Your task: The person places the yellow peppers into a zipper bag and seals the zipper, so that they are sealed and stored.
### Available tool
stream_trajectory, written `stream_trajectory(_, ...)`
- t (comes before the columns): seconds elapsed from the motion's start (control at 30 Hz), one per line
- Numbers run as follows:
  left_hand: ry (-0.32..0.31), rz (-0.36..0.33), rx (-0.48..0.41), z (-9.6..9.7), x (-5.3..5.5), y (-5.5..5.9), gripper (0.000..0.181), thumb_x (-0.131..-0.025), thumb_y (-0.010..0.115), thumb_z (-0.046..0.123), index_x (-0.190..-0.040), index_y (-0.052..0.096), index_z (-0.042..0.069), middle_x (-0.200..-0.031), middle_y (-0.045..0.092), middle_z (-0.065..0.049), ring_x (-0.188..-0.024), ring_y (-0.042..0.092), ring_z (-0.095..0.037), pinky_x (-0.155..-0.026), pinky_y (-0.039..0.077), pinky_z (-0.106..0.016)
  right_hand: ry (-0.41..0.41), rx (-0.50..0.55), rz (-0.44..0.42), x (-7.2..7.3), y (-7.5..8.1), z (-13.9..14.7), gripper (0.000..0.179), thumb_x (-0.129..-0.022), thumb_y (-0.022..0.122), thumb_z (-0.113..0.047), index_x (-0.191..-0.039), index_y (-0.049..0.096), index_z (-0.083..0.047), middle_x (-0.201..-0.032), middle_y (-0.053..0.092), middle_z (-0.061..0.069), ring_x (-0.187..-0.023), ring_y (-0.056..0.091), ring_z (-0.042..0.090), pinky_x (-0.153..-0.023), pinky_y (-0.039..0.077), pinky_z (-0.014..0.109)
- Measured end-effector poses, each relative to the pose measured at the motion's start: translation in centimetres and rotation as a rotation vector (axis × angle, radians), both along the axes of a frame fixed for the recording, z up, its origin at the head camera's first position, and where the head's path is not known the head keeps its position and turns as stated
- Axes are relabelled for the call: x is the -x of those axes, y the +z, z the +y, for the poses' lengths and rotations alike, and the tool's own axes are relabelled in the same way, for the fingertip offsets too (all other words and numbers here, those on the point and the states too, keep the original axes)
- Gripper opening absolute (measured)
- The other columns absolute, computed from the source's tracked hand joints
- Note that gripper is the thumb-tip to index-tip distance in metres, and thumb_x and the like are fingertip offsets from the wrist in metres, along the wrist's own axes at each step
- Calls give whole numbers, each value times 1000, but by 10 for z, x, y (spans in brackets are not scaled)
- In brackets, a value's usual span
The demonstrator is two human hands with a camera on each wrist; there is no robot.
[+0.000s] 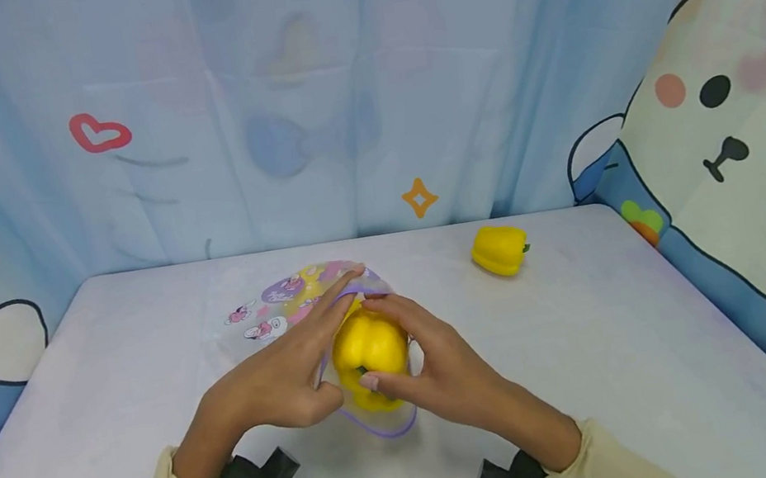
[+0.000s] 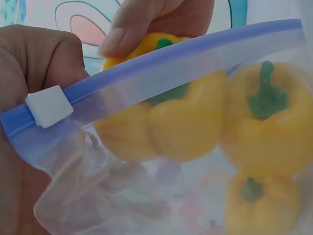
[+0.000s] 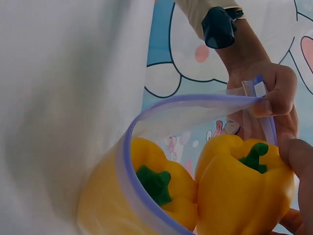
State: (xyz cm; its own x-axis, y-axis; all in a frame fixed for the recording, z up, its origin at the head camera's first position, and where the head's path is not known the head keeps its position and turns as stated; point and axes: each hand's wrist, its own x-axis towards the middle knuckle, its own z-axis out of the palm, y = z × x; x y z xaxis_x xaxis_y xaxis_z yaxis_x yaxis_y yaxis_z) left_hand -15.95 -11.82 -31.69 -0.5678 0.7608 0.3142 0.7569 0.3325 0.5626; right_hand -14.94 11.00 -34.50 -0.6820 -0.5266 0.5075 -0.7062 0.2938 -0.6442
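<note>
A clear zip bag (image 1: pixel 267 314) with a printed pattern and a purple rim lies with its mouth toward me. My left hand (image 1: pixel 275 390) pinches the rim beside the white slider (image 2: pixel 50 106), thumb bent over it in the right wrist view. My right hand (image 1: pixel 439 355) grips a yellow bell pepper (image 1: pixel 372 339) with a green stem, thumb near the stem, fingers over its far side. That pepper is at the bag's mouth, partly behind the rim in the left wrist view. A large yellow pepper (image 2: pixel 266 139) and a smaller one (image 2: pixel 264 210) show through the bag's film.
Another yellow bell pepper (image 1: pixel 498 251) lies on its side at the back right of the white table (image 1: pixel 594 339). A blue cartoon-printed curtain (image 1: pixel 304 118) hangs behind the table's far edge. Black wrist cameras are strapped to both wrists.
</note>
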Motion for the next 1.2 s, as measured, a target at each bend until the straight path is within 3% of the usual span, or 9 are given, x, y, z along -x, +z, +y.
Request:
stream_trajectory(0.2, 18, 1, -12, -3, 2, -1, 100, -66, 53, 3, -155, 9, 5, -163, -5, 1, -147, 4, -16, -114, 21, -42, -34, -52, 38, 4, 4, -7, 59, -88, 72, -24, -140, 49, -8, -141, 45, 1, -127, 45, 15, -100, 43, 33)
stream_trajectory(0.33, 14, 40, -31, -3, 4, -2, 95, -68, 53, 3, -155, 12, 5, -163, -3, 0, -147, 3, -18, -115, 19, -41, -37, -162, 8, 1, 6, -8, 63, -97, 59, -29, -151, 35, -8, -154, 27, 3, -135, 35, 18, -107, 36, 39)
stream_trajectory(0.43, 8, 63, -39, -3, 5, -2, 93, -69, 53, 2, -154, 15, 6, -163, -2, 0, -147, 4, -19, -115, 19, -41, -26, -182, -27, -2, 6, -7, 63, -99, 53, -27, -154, 27, -8, -157, 19, 6, -136, 34, 19, -108, 34, 41)
stream_trajectory(0.57, 12, 51, -31, -4, 6, -3, 94, -69, 53, 2, -154, 14, 7, -163, -3, -1, -147, 4, -19, -115, 19, -43, -51, -107, 42, -2, 3, -9, 65, -94, 63, -24, -149, 36, -2, -151, 32, 9, -133, 39, 19, -107, 36, 37)
stream_trajectory(0.8, 15, 29, -22, -3, 3, -1, 90, -68, 52, 1, -152, 19, 7, -162, -4, 1, -146, 13, -18, -112, 27, -42, -150, -6, 156, 0, -2, -12, 52, -82, 78, -24, -125, 57, -3, -131, 54, 11, -124, 51, 21, -100, 43, 33)
stream_trajectory(0.93, 18, 33, -16, -2, 4, 0, 91, -67, 52, 1, -151, 20, 5, -162, -5, 3, -145, 14, -17, -113, 25, -39, -104, 10, 172, 2, -4, -12, 50, -83, 76, -18, -127, 60, 0, -130, 56, 11, -121, 54, 24, -99, 44, 33)
stream_trajectory(1.1, 26, 61, -7, -2, 4, 0, 96, -66, 52, 1, -153, 14, 3, -162, -4, 1, -146, 10, -17, -114, 21, -37, 1, -18, 160, 5, -7, -11, 50, -90, 68, -12, -135, 53, 5, -139, 51, 14, -129, 49, 25, -101, 41, 34)
stream_trajectory(1.2, 29, 62, -6, -2, 4, 0, 96, -66, 52, 1, -154, 13, 2, -162, -4, 1, -146, 12, -18, -114, 23, -37, 16, -22, 158, 5, -7, -11, 48, -91, 66, -11, -135, 53, 6, -140, 51, 15, -130, 47, 25, -101, 41, 33)
